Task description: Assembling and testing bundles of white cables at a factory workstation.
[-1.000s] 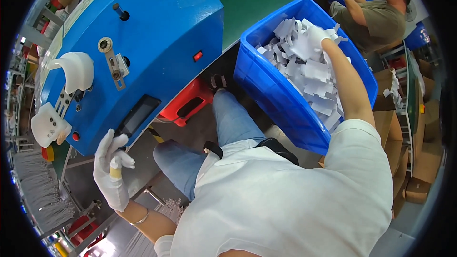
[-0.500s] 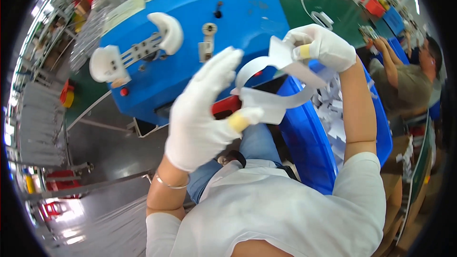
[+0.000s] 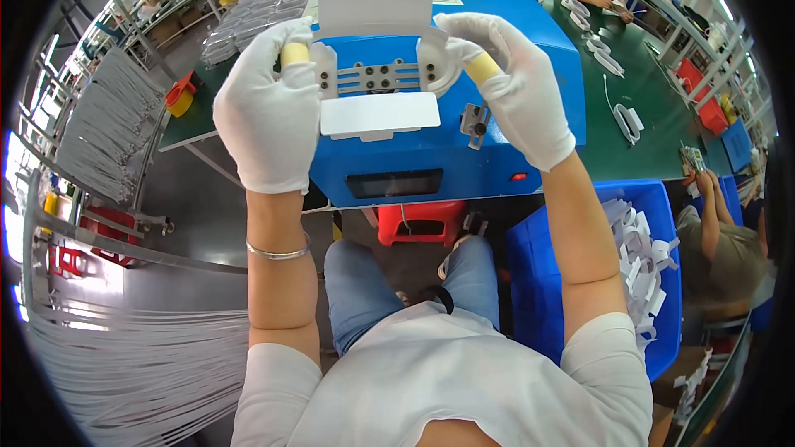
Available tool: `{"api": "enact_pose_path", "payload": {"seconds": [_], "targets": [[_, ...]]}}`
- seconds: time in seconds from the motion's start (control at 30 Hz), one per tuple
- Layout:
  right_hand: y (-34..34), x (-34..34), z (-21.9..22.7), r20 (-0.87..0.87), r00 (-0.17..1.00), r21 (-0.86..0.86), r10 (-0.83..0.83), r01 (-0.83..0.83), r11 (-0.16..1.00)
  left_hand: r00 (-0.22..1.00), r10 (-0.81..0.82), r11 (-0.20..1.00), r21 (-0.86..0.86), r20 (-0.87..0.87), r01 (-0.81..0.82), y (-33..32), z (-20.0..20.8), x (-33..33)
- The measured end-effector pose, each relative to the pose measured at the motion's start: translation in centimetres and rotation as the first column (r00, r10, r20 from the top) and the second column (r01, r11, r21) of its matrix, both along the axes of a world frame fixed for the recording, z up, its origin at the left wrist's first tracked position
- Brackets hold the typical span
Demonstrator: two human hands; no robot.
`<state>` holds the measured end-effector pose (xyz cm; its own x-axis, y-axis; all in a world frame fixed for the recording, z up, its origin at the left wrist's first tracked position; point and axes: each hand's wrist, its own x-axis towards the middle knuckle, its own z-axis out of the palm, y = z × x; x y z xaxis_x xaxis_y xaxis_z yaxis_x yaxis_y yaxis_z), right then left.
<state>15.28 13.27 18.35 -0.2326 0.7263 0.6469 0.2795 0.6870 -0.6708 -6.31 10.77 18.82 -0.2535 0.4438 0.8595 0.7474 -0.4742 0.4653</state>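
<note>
A white looped band with flat panels sits around the fixture on top of the blue machine, one panel in front and another behind. The fixture has two rounded white end blocks joined by slotted metal bars. My left hand, in a white glove with a yellow band on the thumb, is closed on the band at the left end. At the right end, my gloved right hand curls its fingers and thumb around the band. The gloves partly hide both ends.
A blue bin with white strips stands at my right. A red stool is under the machine. White loops lie on the green table. Hanging strips are at left; other people sit across and at right.
My view has turned toward the machine. The band, earlier held up by my right hand with my left hand open beside it, is now at the fixture between both hands.
</note>
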Motion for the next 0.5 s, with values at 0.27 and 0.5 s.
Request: {"api": "enact_pose_path", "payload": {"seconds": [0.27, 0.5], "targets": [[0.7, 0.3, 0.4, 0.011, 0.994, -0.217, 0.112, -0.107, 0.97, 0.916, -0.231, 0.952, -0.117, 0.328, 0.282, 0.4, -3.2, -0.9], [1.6, -2.3, 2.8, -0.058, 0.988, -0.14, 0.144, -0.151, 0.978, 0.471, -0.354, 0.616, -0.178, 0.808, 0.768, -2.9, -8.0, 1.9]]}}
